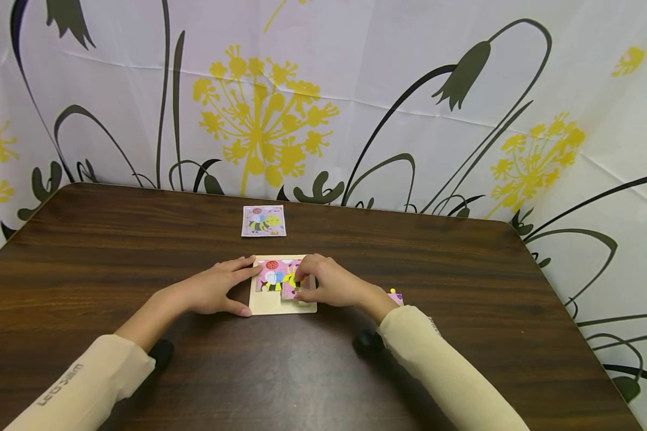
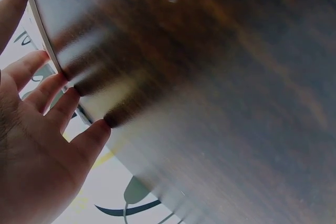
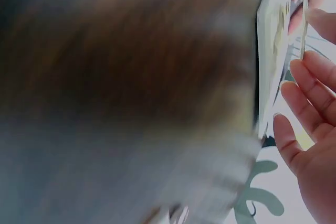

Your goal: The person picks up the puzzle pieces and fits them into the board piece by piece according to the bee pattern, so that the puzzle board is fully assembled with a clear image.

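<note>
A pale wooden puzzle tray [image 1: 264, 304] lies on the table, its upper part filled with pink and yellow bee-picture pieces [image 1: 272, 278]. My left hand [image 1: 212, 290] touches the tray's left side, fingers spread, thumb at the lower left corner. Over the tray's right part, my right hand [image 1: 335, 284] pinches a puzzle piece [image 1: 289, 293] between thumb and fingers. Seen edge-on in the right wrist view, that thin piece [image 3: 304, 32] is held above the tray [image 3: 270, 40]. The left wrist view shows the left hand's fingertips along the tray edge and table.
A square bee picture card [image 1: 264, 221] lies behind the tray, near the table's back edge. Another puzzle piece [image 1: 395, 297] is partly hidden behind the right forearm. A flowered curtain [image 1: 377, 90] hangs behind the dark wooden table [image 1: 113, 239].
</note>
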The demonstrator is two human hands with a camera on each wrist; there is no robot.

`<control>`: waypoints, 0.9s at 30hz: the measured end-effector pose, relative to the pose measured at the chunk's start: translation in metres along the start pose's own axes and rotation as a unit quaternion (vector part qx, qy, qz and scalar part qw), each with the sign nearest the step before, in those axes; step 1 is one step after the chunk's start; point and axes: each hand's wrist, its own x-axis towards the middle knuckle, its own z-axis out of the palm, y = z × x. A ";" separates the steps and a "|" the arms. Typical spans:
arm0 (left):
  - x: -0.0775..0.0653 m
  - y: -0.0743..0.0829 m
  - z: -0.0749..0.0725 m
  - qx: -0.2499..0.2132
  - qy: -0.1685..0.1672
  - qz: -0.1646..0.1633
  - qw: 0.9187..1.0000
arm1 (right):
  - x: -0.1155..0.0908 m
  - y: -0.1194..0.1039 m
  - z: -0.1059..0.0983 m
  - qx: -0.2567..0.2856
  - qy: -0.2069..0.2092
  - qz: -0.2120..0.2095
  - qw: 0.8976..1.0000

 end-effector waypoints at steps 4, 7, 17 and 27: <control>0.000 -0.001 0.000 0.000 0.001 0.003 1.000 | 0.007 -0.007 0.005 -0.005 -0.009 0.005 1.000; -0.001 -0.001 0.000 0.000 0.002 0.006 1.000 | 0.011 -0.011 0.009 -0.011 -0.011 0.005 1.000; 0.000 0.000 0.001 -0.002 0.009 0.022 1.000 | 0.022 -0.021 0.019 -0.052 -0.007 -0.019 0.998; -0.001 -0.002 0.000 -0.004 0.011 0.028 1.000 | 0.028 -0.026 0.023 -0.060 -0.012 -0.002 0.998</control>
